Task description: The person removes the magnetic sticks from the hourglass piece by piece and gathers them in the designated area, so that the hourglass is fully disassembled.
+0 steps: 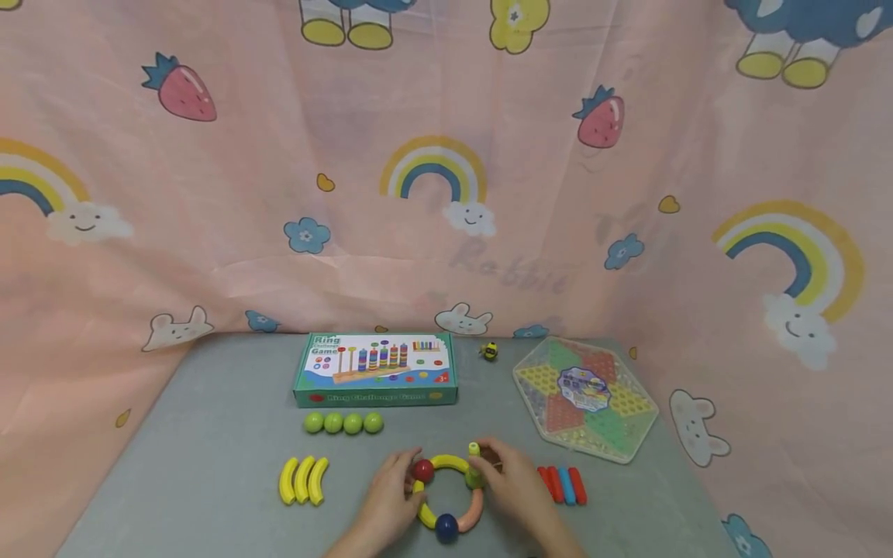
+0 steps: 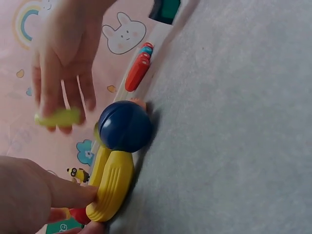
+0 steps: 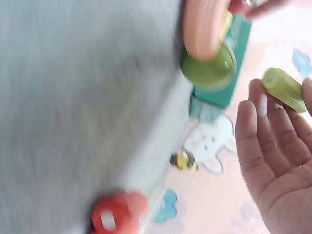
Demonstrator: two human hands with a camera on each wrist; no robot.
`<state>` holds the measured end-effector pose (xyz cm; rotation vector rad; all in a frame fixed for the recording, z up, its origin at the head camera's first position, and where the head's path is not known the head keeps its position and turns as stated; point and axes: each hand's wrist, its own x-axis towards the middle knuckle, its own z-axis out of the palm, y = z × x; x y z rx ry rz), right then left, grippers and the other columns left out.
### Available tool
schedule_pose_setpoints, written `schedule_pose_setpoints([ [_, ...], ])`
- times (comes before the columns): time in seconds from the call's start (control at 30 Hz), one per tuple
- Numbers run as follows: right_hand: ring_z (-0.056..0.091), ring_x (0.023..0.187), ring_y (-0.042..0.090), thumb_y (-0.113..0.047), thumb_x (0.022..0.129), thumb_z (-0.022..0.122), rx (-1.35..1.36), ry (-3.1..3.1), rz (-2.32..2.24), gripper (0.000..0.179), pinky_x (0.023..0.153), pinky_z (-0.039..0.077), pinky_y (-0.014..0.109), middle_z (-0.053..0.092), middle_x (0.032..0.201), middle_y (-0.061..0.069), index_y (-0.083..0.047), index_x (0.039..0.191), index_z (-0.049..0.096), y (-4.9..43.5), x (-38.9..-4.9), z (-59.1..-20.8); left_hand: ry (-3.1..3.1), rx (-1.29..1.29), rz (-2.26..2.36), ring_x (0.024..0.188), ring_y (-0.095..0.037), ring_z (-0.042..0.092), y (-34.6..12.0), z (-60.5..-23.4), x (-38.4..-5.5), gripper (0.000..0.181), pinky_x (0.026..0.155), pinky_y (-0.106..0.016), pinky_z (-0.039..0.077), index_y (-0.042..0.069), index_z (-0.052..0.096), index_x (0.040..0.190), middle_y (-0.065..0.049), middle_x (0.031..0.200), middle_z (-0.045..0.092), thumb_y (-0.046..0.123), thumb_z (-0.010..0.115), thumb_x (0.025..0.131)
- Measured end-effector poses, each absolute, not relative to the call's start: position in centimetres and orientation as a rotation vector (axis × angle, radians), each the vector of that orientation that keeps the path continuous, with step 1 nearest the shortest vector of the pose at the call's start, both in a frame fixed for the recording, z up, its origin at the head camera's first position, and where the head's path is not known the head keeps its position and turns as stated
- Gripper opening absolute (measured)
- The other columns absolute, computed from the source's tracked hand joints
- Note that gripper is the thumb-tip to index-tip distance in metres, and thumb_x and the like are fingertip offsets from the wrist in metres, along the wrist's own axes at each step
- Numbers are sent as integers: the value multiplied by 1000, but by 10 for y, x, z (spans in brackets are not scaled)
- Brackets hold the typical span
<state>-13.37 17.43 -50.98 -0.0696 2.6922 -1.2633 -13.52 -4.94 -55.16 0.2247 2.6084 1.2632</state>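
Note:
A ring of balls and curved sticks lies on the table before me. It joins a red ball (image 1: 423, 470), a blue ball (image 1: 446, 528), a green ball (image 3: 209, 68), two yellow curved sticks (image 1: 427, 516) and a salmon curved stick (image 1: 474, 510). On the ring's left side my left hand (image 1: 387, 496) pinches the lower yellow stick (image 2: 114, 185) beside the red ball. My right hand (image 1: 519, 484) holds a short yellow-green stick (image 3: 283, 90) between thumb and fingertips, raised over the green ball; the right wrist view shows the two apart.
Several green balls (image 1: 343, 422) line up before a green game box (image 1: 375, 370). Yellow curved sticks (image 1: 303, 480) lie at left. Red and blue straight sticks (image 1: 567, 485) lie at right, below a hexagonal game board (image 1: 586, 399). A small yellow-and-black figure (image 1: 490, 352) stands near the back curtain.

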Motion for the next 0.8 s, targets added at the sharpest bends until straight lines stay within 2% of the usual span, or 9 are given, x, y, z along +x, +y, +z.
schedule_pose_setpoints([
  [0.13,67,95,15,-38,99,63,40,2776,-1285,39,83,57,38,71,102,-2,-8,125,66,192,-128,-503,2586,173,1281,86,-16,51,-51,-554,-135,56,68,-27,47,7,58,130,-3,102,54,9,83,79],
  [0.3,68,89,13,-32,95,70,134,2902,-1301,36,78,58,33,72,97,0,-7,121,69,218,-122,-499,2570,197,1326,84,-16,51,-53,-553,-136,43,67,-27,47,10,57,114,-2,95,54,6,82,79],
  [0.4,68,87,13,-29,91,75,207,2932,-1319,36,77,59,30,73,95,2,-5,118,71,233,-118,-499,2581,241,1320,85,-15,54,-54,-553,-138,40,71,-29,51,10,59,112,0,95,57,3,81,80],
  [0.63,70,86,17,-43,89,74,340,2902,-1238,53,76,59,36,74,96,5,1,118,68,270,-111,-504,2541,252,1286,93,-16,58,-58,-549,-139,43,82,-40,52,11,62,113,1,99,62,10,85,77],
  [0.73,69,83,18,-40,92,73,417,2876,-1149,51,70,58,35,74,93,6,4,117,68,286,-111,-509,2537,274,1271,93,-16,59,-58,-549,-139,40,83,-41,52,11,62,111,1,101,63,9,84,79],
  [0.8,65,77,18,-37,94,71,463,2849,-1051,46,64,54,34,72,87,5,5,111,69,297,-111,-511,2534,284,1262,94,-16,59,-59,-550,-139,37,83,-41,52,13,63,110,1,101,64,10,84,80],
])
